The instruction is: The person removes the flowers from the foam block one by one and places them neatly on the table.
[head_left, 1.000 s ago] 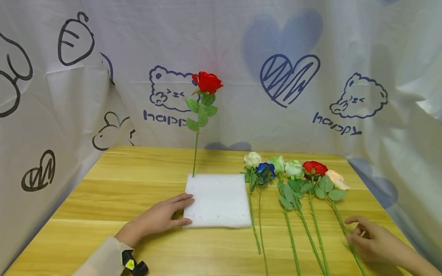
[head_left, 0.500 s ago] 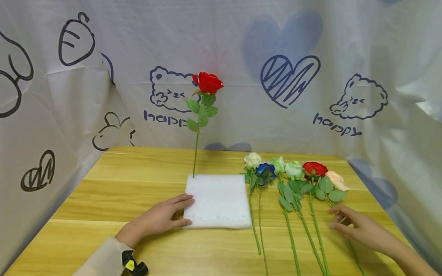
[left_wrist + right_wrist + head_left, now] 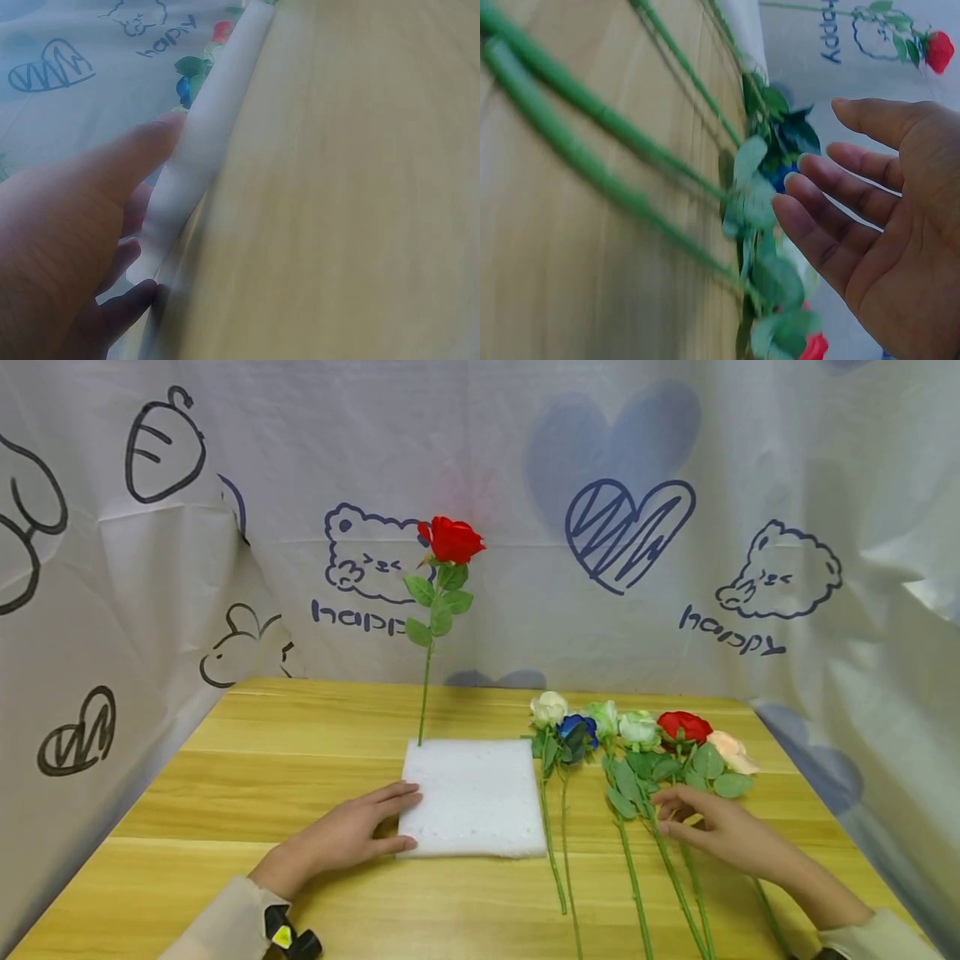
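Observation:
A white foam block (image 3: pixel 476 797) lies mid-table, and one red rose (image 3: pixel 452 540) with a leafy stem stands upright at its back left corner. My left hand (image 3: pixel 352 827) rests against the block's left edge, fingertips on its top; the left wrist view shows the foam's side (image 3: pixel 202 127) beside the thumb. My right hand (image 3: pixel 716 831) hovers over the stems of the flowers lying at right, fingers loosely bent, holding nothing. In the right wrist view the right hand (image 3: pixel 885 202) has its fingers apart, near green leaves (image 3: pixel 754 195).
Right of the foam lie a white rose (image 3: pixel 549 707), a blue rose (image 3: pixel 576 727), pale green flowers (image 3: pixel 639 729), a red flower (image 3: pixel 684 727) and a peach flower (image 3: pixel 732 751), stems toward the front edge. A white curtain (image 3: pixel 495 610) with drawings hangs behind the table (image 3: pixel 322 718).
My right hand has moved left, from the peach flower's stem across toward the stems of the red and pale green flowers. The left hand, foam block and standing rose have stayed put.

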